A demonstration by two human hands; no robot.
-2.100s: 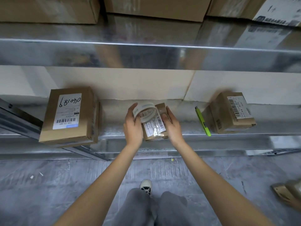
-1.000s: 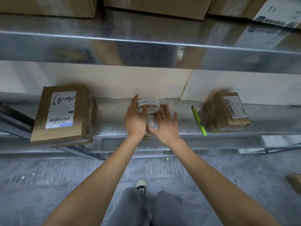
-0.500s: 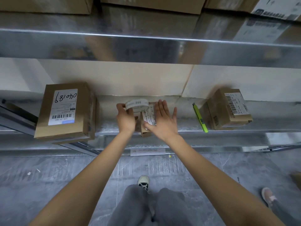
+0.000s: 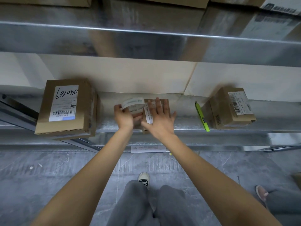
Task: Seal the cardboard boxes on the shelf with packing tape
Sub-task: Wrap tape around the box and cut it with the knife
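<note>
A small cardboard box (image 4: 167, 105) with a white barcode label lies on the metal shelf (image 4: 182, 124) in the middle. My right hand (image 4: 160, 119) lies flat on top of it, fingers straight and spread. My left hand (image 4: 123, 116) grips a roll of clear packing tape (image 4: 133, 104) just left of the box, at its left edge. A larger box (image 4: 65, 106) with a handwritten label sits at the left, overhanging the shelf edge. Another small box (image 4: 231, 108) sits at the right.
A yellow-green utility knife (image 4: 202, 116) lies on the shelf between the middle and right boxes. An upper shelf (image 4: 146, 39) with more boxes hangs overhead. Another person's foot (image 4: 261, 192) shows on the grey floor at the lower right.
The box went from held between both hands to lying on the shelf. My right hand flattened on its top. My left hand carried the tape roll to the box's left side.
</note>
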